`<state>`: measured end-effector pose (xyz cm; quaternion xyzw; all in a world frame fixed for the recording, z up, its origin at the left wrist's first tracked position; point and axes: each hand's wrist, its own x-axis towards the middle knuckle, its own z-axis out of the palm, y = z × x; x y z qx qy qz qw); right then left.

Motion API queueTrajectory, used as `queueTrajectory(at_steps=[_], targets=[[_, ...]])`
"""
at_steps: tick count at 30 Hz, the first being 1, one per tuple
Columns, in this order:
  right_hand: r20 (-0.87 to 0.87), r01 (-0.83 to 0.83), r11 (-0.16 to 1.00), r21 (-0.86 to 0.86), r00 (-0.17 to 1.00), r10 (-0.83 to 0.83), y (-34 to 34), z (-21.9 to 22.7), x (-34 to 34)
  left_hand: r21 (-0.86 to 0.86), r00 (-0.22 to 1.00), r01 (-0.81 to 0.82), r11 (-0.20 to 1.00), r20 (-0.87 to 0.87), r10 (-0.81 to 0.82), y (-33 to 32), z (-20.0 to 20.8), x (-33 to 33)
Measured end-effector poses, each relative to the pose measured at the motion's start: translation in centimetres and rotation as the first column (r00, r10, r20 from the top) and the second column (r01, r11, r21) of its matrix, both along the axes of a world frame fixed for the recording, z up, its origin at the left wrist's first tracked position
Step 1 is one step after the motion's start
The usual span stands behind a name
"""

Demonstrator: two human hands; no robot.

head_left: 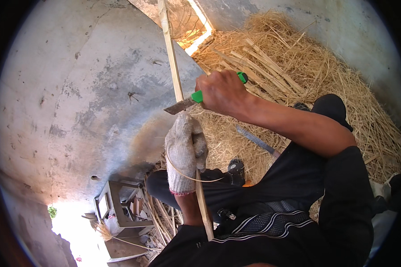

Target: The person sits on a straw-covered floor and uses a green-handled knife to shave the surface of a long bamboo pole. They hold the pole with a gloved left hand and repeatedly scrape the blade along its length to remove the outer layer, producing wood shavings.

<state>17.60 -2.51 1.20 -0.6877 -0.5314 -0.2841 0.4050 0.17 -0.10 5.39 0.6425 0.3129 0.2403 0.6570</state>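
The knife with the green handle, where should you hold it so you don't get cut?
Grip the knife by its green handle, coming from the right, as the right hand does. The bare blade points left across the bamboo strip, just above the gloved left hand.

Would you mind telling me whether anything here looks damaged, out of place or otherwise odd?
Only the left hand wears a glove; the right hand gripping the green-handled knife is bare. A thin shaving curls off the bamboo strip.

One knife, one bamboo strip, one glove.
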Motion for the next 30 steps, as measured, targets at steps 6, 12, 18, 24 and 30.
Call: queueTrajectory(at_steps=[6,12,18,24,30], targets=[[0.033,0.239,0.967,-0.083,0.971,-0.237,0.8,1.6,5.5,-0.167,0.986,0.131,0.977,0.128,-0.110,-1.4,-0.4,0.1],[-0.136,0.179,0.982,-0.056,0.973,-0.185,1.3,2.4,7.1,-0.326,0.937,0.291,0.900,0.289,-0.198,-0.7,-1.0,0.6],[-0.571,-0.055,0.963,-0.264,0.814,-0.110,0.6,3.4,7.2,-0.500,0.746,0.616,0.609,0.619,-0.246,0.3,-2.9,0.9],[-0.261,-0.063,0.979,-0.192,0.965,0.011,0.0,1.8,5.0,-0.484,0.647,0.724,0.491,0.724,-0.240,0.2,-2.8,0.9],[-0.001,0.060,0.980,-0.189,0.998,-0.062,-2.3,2.1,1.8,-0.398,0.827,0.479,0.783,0.504,-0.250,-0.2,-1.9,-0.3]])
